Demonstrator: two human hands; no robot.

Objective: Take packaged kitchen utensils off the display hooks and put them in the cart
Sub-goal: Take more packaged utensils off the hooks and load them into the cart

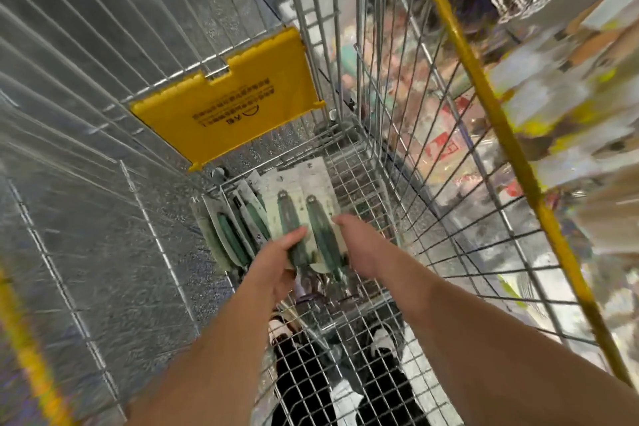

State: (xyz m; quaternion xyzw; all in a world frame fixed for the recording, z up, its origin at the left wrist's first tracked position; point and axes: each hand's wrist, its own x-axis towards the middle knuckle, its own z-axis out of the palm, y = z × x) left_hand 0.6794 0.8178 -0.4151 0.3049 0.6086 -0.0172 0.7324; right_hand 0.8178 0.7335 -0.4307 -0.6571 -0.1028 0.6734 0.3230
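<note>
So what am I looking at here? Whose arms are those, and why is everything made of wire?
There's no machine here. A person is wearing a camera on their head, so you see what they see when they look down. The wire all around is a shopping cart, seen from above. The yellow flap is part of it. The two arms belong to that person. Their left hand and right hand are together holding packaged kitchen utensils, flat cards with green handles, low down inside the cart. More green-handled packages already lie at the bottom, just left of the held ones. The blurry colourful things on the right are store shelves. Below, through the wire, you can see the person's shoes.
</note>
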